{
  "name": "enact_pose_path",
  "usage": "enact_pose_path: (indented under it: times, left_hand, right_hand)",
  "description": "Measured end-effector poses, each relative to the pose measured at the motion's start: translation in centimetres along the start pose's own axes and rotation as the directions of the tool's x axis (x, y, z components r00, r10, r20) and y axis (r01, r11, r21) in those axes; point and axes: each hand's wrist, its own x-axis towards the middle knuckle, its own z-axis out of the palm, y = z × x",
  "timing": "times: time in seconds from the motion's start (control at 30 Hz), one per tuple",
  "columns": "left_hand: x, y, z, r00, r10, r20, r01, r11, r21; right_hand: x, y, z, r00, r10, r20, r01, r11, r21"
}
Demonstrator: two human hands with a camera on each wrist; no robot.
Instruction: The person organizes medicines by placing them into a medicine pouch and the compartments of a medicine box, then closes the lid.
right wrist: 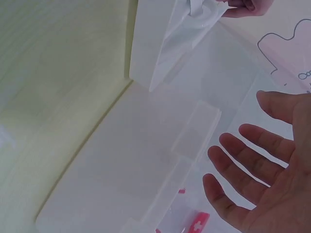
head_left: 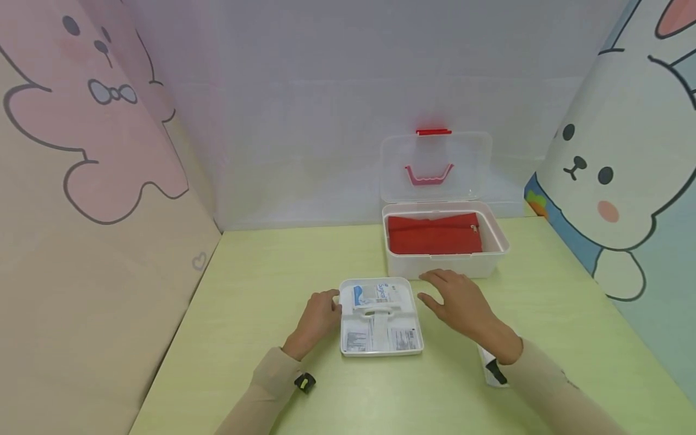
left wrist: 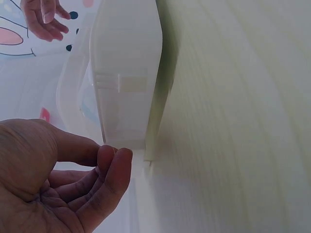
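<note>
A shallow white tray (head_left: 382, 347) with a centre handle lies on the table, holding a packet marked "Surgical" (head_left: 375, 295) and printed white packets (head_left: 405, 339). At its left edge, the left hand (head_left: 318, 315) pinches the rim between thumb and fingertips; the left wrist view shows the fingers curled at the tray's corner (left wrist: 121, 116). To the tray's right, my right hand (head_left: 459, 302) hovers with fingers spread, holding nothing. Just beyond it stands a white box (head_left: 440, 266) with a red zippered pouch (head_left: 435, 235) inside.
The box's clear lid (head_left: 397, 163) stands raised at the back, with a pink handle (head_left: 429, 180) and a red latch (head_left: 434, 132). A white item with a black part (head_left: 492, 371) lies partly hidden under the right forearm. Printed curtains (head_left: 98, 121) flank the table (head_left: 283, 266).
</note>
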Motion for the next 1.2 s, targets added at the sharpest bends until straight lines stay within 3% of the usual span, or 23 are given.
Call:
enact_pose_path:
  times: [0.27, 0.57, 0.9, 1.13, 1.2]
  left_hand:
    - [0.1, -0.1, 0.1, 1.0, -0.002, 0.003, 0.002, 1.0, 0.004]
    - [0.0, 0.0, 0.0, 1.0, 0.007, 0.005, -0.007, 1.0, -0.004]
    - [0.0, -0.1, 0.0, 1.0, -0.016, 0.01, 0.016, 1.0, 0.007]
    - [0.2, -0.3, 0.2, 1.0, -0.018, 0.006, 0.018, 1.0, -0.007]
    - [0.2, -0.3, 0.2, 1.0, -0.017, 0.006, 0.017, 1.0, -0.008]
  right_hand:
    - [-2.2, 2.1, -2.2, 0.99, 0.132, 0.04, -0.133, 0.991, 0.002]
    - [-5.3, 4.9, -3.6, 0.95, 0.281, 0.133, -0.282, 0.959, -0.01]
    - [-7.9, 7.1, -3.3, 0.869, 0.43, 0.247, -0.43, 0.901, -0.054]
    - [-9.2, 8.3, -2.9, 0.818, 0.474, 0.325, -0.47, 0.877, -0.096]
    - [-9.5, 8.5, -2.9, 0.794, 0.49, 0.359, -0.49, 0.866, -0.1]
